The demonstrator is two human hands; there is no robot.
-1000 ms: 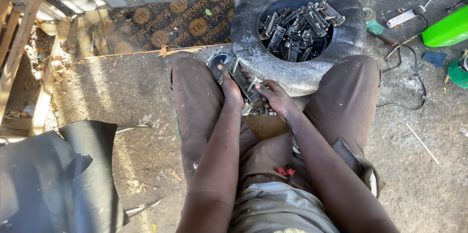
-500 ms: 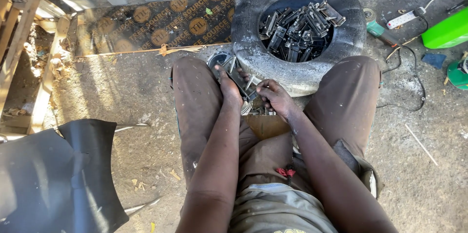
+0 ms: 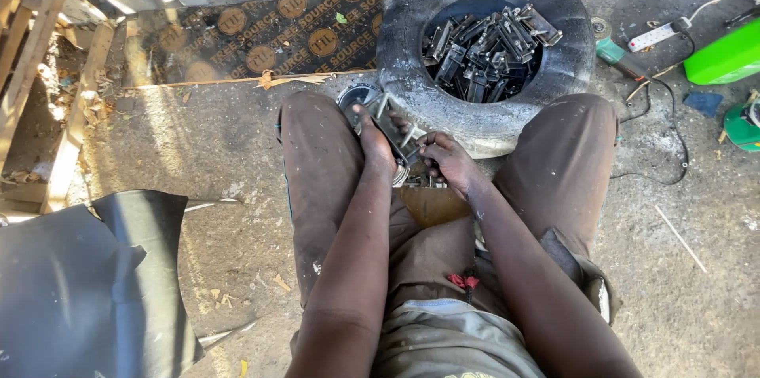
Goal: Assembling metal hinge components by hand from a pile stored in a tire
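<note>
Head view: I see the left hand (image 3: 376, 144) and right hand (image 3: 447, 160) both clamped on a metal bracket (image 3: 393, 126) between the knees, just before the tyre (image 3: 483, 121) (full of dark metal parts (image 3: 483, 49)); a brown printed board (image 3: 269, 41) lies behind.

Grey metal bracket (image 3: 393, 131) tilted, gripped between the knees.
</note>
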